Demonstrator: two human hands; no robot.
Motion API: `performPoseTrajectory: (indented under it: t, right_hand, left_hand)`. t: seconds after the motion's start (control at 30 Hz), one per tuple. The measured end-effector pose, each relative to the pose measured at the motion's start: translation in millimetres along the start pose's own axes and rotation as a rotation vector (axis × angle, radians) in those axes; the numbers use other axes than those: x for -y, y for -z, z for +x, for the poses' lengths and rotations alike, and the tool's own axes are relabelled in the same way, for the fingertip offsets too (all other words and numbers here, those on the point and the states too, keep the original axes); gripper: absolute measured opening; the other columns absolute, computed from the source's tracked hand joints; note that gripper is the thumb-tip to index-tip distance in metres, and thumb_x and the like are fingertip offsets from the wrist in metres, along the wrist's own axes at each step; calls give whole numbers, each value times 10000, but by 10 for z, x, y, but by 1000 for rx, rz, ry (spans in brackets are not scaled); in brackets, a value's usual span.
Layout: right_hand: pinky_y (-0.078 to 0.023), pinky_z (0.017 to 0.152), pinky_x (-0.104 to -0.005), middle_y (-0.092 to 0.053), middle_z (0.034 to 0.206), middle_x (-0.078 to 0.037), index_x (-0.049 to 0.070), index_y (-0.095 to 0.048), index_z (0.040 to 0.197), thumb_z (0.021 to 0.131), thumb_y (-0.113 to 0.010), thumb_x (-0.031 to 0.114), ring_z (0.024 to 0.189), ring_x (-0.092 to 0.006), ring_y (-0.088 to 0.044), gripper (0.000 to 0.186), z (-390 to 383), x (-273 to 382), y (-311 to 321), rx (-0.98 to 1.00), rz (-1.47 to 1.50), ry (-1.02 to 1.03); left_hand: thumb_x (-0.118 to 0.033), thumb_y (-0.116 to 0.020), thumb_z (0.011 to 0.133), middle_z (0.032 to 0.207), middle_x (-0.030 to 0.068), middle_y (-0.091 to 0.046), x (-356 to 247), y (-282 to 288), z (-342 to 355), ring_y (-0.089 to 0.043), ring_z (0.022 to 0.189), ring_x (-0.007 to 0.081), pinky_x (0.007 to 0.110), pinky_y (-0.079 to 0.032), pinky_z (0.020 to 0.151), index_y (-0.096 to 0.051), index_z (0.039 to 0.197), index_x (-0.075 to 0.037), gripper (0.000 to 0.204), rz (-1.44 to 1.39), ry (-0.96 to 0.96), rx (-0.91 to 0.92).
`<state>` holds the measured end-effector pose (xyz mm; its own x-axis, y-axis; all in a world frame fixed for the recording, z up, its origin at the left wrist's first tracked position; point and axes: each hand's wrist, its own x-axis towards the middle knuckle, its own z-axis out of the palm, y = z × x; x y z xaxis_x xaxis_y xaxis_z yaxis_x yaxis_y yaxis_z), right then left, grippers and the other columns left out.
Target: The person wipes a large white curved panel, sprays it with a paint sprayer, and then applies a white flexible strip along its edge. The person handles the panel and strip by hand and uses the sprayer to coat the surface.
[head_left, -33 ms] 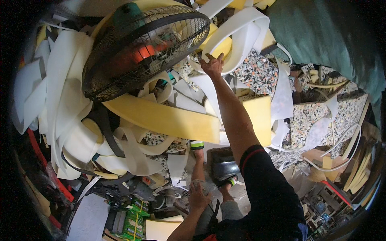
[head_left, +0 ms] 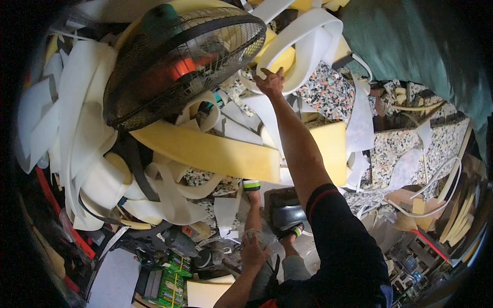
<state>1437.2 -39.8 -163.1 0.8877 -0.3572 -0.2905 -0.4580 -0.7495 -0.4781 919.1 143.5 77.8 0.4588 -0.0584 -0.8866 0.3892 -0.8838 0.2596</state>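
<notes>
My right hand [head_left: 271, 81] is stretched up with its fingers apart at the lower part of a looped white foam strip [head_left: 323, 31]. Yellow foam [head_left: 282, 59] lies inside that loop; whether my fingertips touch either is unclear. Just left stands a black mesh fan cage [head_left: 179, 82] with an orange part inside. Under my forearm lie a long yellow foam strip [head_left: 215, 154] and speckled foam [head_left: 323, 90]. My left hand [head_left: 254, 251] is low by my legs, fingers curled at a hazy, translucent item that I cannot make out.
White foam strips [head_left: 82, 133] pile up at the left. A dark green cover [head_left: 416, 36] fills the upper right above a speckled foam block [head_left: 416, 143]. A black rounded object [head_left: 287, 213] sits between my feet. Green packages [head_left: 172, 282] and a broom [head_left: 403, 223] are lower down.
</notes>
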Motion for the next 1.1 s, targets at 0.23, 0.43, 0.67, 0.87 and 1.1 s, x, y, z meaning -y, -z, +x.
performPoseTrajectory:
  t: [0.23, 0.43, 0.67, 0.87, 1.1]
  right_hand:
    - [-559, 819, -432, -722, 951, -217, 29, -728, 979, 843, -686, 334, 919, -389, -696, 337, 486, -257, -48, -50, 305, 175]
    - [-538, 742, -381, -727, 833, -190, -5, -707, 862, 904, -680, 197, 762, -265, -700, 208, 536, 44, 1942, -575, 627, 200]
    - [-522, 844, -321, -693, 1053, -75, 8, -668, 1117, 894, -726, 56, 938, -177, -649, 235, -538, 166, 5774, -615, 992, 609]
    - [-457, 1044, -356, -656, 1255, -161, -53, -593, 1312, 961, -646, 67, 1175, -235, -608, 375, -2285, 182, 7915, -761, 892, 766]
    - [-512, 873, -258, -617, 1282, -132, 8, -447, 1495, 1042, -485, 191, 989, -146, -629, 490, -5432, -547, 9231, -1098, 353, 672]
  left_hand:
    - [-443, -749, 785, 1488, 334, -351, -26, 50, -36, -405, 1358, 518, 577, -453, 1048, -420, 1449, -46, 841, -10, -27, -32]
    - [-465, -744, 805, 1502, 327, -338, -54, -4, -15, -400, 1357, 523, 610, -445, 1037, -390, 1484, -42, 875, 88, -69, -40]
    - [-545, -714, 820, 1562, 284, -263, -36, -166, 108, -361, 1379, 521, 585, -409, 1083, -288, 1558, -96, 963, 155, -59, 74]
    - [-575, -716, 821, 1505, 212, -363, -5, -451, 130, -465, 1283, 437, 554, -475, 1002, -407, 1485, -105, 870, 289, -174, -48]
    - [-706, -486, 927, 1471, 240, -486, -748, -319, -102, -544, 1218, 447, 554, -453, 969, -603, 1296, -51, 761, -197, -269, 210]
